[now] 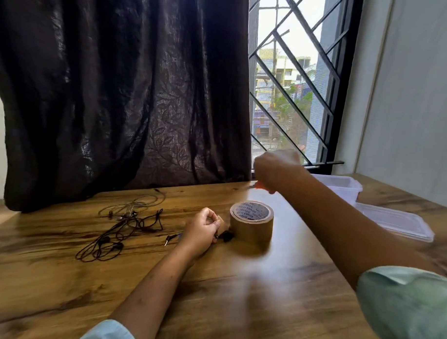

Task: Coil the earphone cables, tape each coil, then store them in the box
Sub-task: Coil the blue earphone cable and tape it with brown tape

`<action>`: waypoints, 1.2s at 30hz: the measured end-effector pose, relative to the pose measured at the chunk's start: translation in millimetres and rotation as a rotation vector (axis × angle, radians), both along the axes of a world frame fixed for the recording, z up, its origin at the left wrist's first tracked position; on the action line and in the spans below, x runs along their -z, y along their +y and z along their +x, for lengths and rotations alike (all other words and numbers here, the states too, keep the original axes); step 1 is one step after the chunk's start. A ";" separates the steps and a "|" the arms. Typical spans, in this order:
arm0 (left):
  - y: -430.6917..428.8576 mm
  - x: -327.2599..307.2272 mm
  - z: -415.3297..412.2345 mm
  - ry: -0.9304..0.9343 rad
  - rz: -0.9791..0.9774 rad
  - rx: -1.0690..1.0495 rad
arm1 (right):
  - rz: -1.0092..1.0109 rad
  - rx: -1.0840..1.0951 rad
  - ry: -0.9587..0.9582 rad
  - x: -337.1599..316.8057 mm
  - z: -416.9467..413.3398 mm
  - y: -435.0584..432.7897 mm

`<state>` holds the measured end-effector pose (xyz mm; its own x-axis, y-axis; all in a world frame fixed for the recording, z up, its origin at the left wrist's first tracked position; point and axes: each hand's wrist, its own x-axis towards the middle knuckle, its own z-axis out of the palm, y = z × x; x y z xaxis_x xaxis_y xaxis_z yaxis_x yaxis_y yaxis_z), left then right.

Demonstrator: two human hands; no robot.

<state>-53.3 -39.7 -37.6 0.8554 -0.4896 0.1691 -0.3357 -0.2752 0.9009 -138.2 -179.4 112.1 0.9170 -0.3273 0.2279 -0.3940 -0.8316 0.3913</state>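
Note:
My left hand (202, 229) is closed on a dark coiled earphone cable (225, 236) and a short strip of brown tape, just left of the brown tape roll (251, 222); the cable's plug (170, 239) trails out to the left. My right hand (275, 168), blurred, is raised beyond the roll and grips an orange-handled tool (261, 186), probably scissors. Loose tangled earphone cables (124, 226) lie on the wooden table (238, 296) at the left. A clear plastic box (343, 186) stands at the back right, its lid (398, 221) lying in front of it.
A dark curtain (118, 89) hangs behind the table's far edge. A barred window (296, 83) is at the back right, with a pale wall (417, 100) beside it.

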 end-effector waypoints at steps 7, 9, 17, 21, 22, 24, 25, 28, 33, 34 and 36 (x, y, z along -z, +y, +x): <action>-0.4 3.0 1.6 0.046 0.019 0.011 | 0.538 0.307 -0.215 82.6 -9.4 -82.3; -1.4 2.6 1.8 0.074 0.006 0.015 | 0.616 0.322 -0.232 105.2 -7.9 -89.7; -0.3 0.5 0.5 0.117 -0.013 0.011 | 0.943 0.278 -0.377 126.5 6.5 -92.1; -2.1 2.4 1.3 0.112 -0.040 0.006 | 0.859 0.247 -0.446 132.7 10.9 -87.2; -2.4 2.3 0.3 0.107 -0.043 0.003 | 0.856 0.232 -0.458 134.6 12.2 -85.9; -2.9 2.3 -0.4 0.097 -0.064 -0.003 | 0.860 0.195 -0.491 138.0 16.6 -83.9; -2.9 2.4 -0.1 0.091 -0.085 -0.005 | 0.868 0.172 -0.517 139.0 18.8 -82.7; -0.7 -0.8 -2.1 0.109 -0.118 -0.007 | 0.974 0.092 -0.679 137.0 26.0 -78.7; -0.2 -3.2 -6.5 0.129 -0.137 0.029 | 1.121 -0.220 -0.917 120.1 26.1 -55.9; -0.5 -3.9 -7.7 0.137 -0.147 0.037 | 1.108 -0.277 -0.930 118.4 25.3 -49.5; -1.3 -4.9 -11.1 0.136 -0.166 0.040 | 1.096 -0.352 -0.890 119.3 26.5 -38.0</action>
<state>-64.4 -41.1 -32.7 0.8563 -0.4985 0.1349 -0.2157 -0.1079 0.9705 -111.8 -217.3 -7.2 0.6763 -0.4997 0.5412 0.1209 -0.6494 -0.7508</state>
